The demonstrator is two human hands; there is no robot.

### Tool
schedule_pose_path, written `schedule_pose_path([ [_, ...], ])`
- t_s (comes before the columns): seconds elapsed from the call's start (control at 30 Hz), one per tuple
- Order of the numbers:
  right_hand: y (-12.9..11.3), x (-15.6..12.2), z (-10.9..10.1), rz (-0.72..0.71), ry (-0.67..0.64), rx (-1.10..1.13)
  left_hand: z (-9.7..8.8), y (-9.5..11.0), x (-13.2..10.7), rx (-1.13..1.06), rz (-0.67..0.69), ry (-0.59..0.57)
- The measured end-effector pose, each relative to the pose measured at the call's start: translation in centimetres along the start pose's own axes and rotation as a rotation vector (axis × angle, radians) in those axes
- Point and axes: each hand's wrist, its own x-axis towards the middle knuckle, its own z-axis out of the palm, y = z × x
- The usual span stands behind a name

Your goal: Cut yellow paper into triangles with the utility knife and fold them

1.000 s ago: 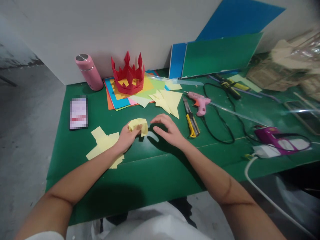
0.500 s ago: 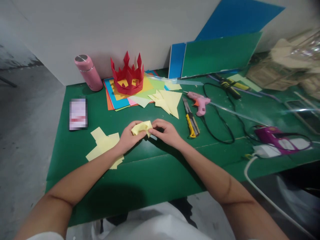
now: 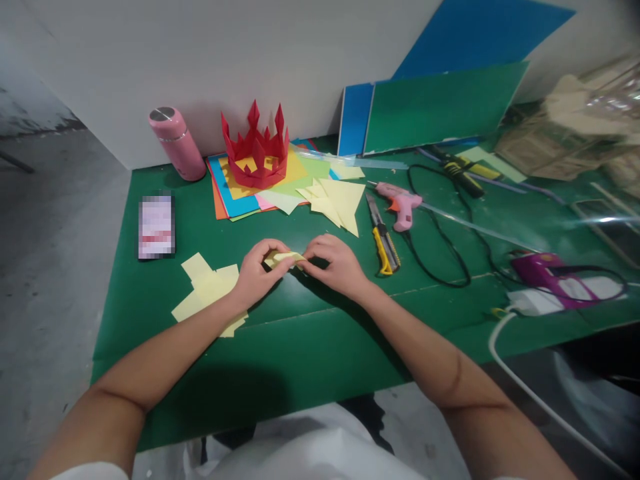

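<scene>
Between my two hands is a small folded piece of yellow paper (image 3: 283, 257), held just above the green table (image 3: 310, 360). My left hand (image 3: 263, 270) pinches its left side, thumb along the near edge. The thumb and fingers of my right hand (image 3: 334, 265) close on its right end. Part of the paper is hidden behind the fingers. Beside my left forearm lie several loose yellow paper pieces (image 3: 213, 287). Beyond my hands, more folded yellow paper (image 3: 343, 200) rests near a red paper crown (image 3: 257, 160), which stands on a stack of coloured sheets (image 3: 235, 203).
A yellow utility knife (image 3: 383, 243) and a pink glue gun (image 3: 403, 203) with a black cord lie to the right. Farther right are a purple-and-white power strip (image 3: 555, 280) and screwdrivers (image 3: 465, 175). A pink flask (image 3: 179, 145) and a phone (image 3: 157, 227) are at left.
The paper has flattened and tipped, so its hollow side no longer shows and it looks thinner. Both hands stay in nearly the same place, still gripping it.
</scene>
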Motion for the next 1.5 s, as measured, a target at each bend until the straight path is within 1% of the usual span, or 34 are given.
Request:
schedule_pose_path([
  [0.07,-0.2,0.0,0.0,0.011,0.002,0.038,0.0,0.1,0.0,-0.041,-0.018,0.011],
  [0.13,-0.5,0.1,-0.1,0.064,0.011,0.124,0.1,0.3,0.1,-0.122,-0.062,0.039],
  [0.23,-0.8,0.2,-0.3,0.216,0.028,0.304,0.2,0.3,0.2,-0.254,-0.156,0.102],
  [0.33,-0.9,0.2,-0.5,0.373,0.040,0.462,0.3,0.1,0.4,-0.339,-0.206,0.147],
  [0.4,-0.9,0.2,-0.5,0.460,0.033,0.525,0.3,0.0,0.5,-0.385,-0.229,0.145],
  [0.47,-0.8,0.2,-0.5,0.513,0.022,0.545,0.3,-0.2,0.6,-0.421,-0.260,0.118],
  [0.7,-0.8,0.1,-0.5,0.518,-0.005,0.503,0.0,-0.5,0.8,-0.387,-0.326,0.051],
  [0.77,-0.8,0.2,-0.5,0.547,-0.027,0.534,0.0,-0.6,0.7,-0.372,-0.337,0.057],
  [0.93,-0.6,0.2,-0.5,0.674,-0.068,0.650,-0.1,-0.5,0.8,-0.350,-0.365,0.083],
  [1.07,-0.4,0.2,-0.5,0.698,-0.074,0.702,0.1,-0.1,0.8,-0.366,-0.378,0.098],
  [1.33,-0.1,0.2,-0.4,0.697,-0.038,0.709,0.0,-0.1,0.8,-0.370,-0.375,0.083],
  [1.5,0.2,0.1,-0.4,0.726,0.016,0.685,0.0,-0.3,1.1,-0.381,-0.386,0.066],
])
